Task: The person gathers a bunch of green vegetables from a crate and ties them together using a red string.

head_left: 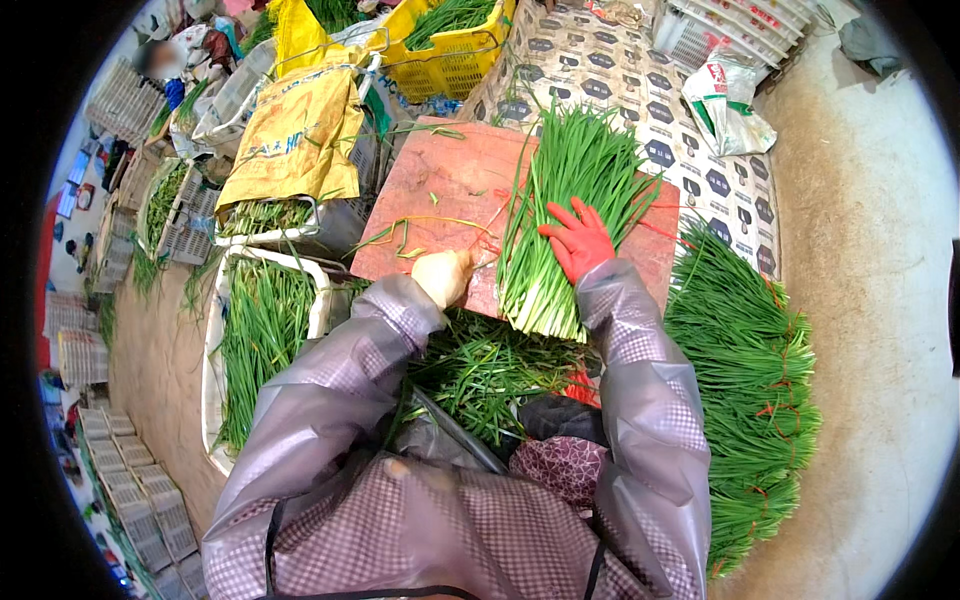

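A thick sheaf of green garlic chives (577, 172) lies across a worn reddish board (420, 180), its pale cut ends towards me. My right hand (577, 238), in a red rubber glove, rests on the sheaf with the fingers spread. My left hand (442, 277), in a cream-coloured glove, is curled at the board's near edge, left of the stalks. Whether it holds anything is hidden. Red string (486, 238) lies on the board between that hand and the sheaf. Yellowed leaves (409, 225) are scattered on the board.
Tied chive bundles (742, 390) are stacked at the right. A white crate (217, 367) of chives stands left, with a yellow sack (300, 135) over another crate behind it. Loose leaves (487, 375) lie below the board. A yellow crate (450, 64) and white crates (727, 34) stand farther off.
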The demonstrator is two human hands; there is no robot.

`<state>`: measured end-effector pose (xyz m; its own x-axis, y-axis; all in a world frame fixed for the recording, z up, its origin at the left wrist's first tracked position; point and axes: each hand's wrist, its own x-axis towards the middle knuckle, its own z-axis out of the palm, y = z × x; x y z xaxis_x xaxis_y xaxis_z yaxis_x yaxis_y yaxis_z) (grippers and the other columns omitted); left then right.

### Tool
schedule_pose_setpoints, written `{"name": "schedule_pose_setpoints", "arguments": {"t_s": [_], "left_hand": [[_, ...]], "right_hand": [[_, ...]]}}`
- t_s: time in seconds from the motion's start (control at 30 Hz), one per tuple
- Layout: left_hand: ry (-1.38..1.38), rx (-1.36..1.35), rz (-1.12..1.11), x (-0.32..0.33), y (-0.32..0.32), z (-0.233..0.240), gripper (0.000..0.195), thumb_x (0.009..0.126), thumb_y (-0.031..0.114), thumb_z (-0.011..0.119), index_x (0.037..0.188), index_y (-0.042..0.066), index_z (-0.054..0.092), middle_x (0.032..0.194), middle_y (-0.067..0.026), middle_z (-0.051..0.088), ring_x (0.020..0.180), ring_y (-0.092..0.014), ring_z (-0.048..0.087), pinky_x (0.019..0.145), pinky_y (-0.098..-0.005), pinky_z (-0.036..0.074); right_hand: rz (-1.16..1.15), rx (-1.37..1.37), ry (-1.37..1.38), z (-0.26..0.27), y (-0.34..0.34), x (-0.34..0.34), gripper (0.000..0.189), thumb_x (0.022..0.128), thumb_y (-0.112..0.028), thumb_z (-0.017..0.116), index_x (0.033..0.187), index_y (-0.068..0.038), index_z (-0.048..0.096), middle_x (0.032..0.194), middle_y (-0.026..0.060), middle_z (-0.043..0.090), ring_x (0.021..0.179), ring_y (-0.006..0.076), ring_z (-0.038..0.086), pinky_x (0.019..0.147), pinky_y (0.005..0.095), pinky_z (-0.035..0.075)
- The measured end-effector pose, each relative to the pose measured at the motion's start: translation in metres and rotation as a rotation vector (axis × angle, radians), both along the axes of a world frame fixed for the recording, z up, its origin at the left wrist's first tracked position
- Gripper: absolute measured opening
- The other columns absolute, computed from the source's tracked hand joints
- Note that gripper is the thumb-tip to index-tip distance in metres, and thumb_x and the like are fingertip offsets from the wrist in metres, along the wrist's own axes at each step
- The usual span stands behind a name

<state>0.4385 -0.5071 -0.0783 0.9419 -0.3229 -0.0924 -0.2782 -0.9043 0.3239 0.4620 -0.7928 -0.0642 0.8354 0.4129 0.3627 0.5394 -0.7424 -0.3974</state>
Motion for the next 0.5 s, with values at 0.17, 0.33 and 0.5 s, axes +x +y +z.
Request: {"name": "schedule_pose_setpoints", "arguments": {"t_s": [0.17,0.33,0.5], "left_hand": [[-0.079,0.093,0.265,0.043,0.052,0.035,0.021,0.086,0.023,0.056,0.092,0.005,0.065,0.088,-0.0212,0.068,0.085,-0.038,0.066,0.073,-0.0469,0.051],[-0.255,-0.341,0.456,0.044,0.055,0.064,0.021,0.086,0.022,0.057,0.096,0.005,0.065,0.086,-0.0195,0.068,0.083,-0.036,0.066,0.072,-0.0427,0.052],[0.378,-0.225,0.039,0.013,-0.014,0.013,0.062,0.093,0.055,0.044,0.104,-0.002,0.067,0.097,-0.0274,0.066,0.096,-0.042,0.063,0.087,-0.0471,0.047]], "right_hand": [[-0.023,-0.010,-0.005,-0.001,-0.009,0.000,0.021,0.089,-0.026,0.057,0.107,-0.021,0.068,0.138,0.0050,0.052,0.134,0.0391,0.036,0.113,0.0503,0.025],[-0.033,-0.002,0.010,0.002,0.000,-0.002,0.021,0.089,-0.027,0.057,0.106,-0.021,0.069,0.138,0.0048,0.052,0.134,0.0386,0.036,0.113,0.0503,0.025],[0.009,-0.004,0.006,0.008,0.011,0.001,0.021,0.089,-0.022,0.058,0.107,-0.019,0.067,0.139,0.0061,0.050,0.134,0.0404,0.036,0.112,0.0518,0.025]]}}
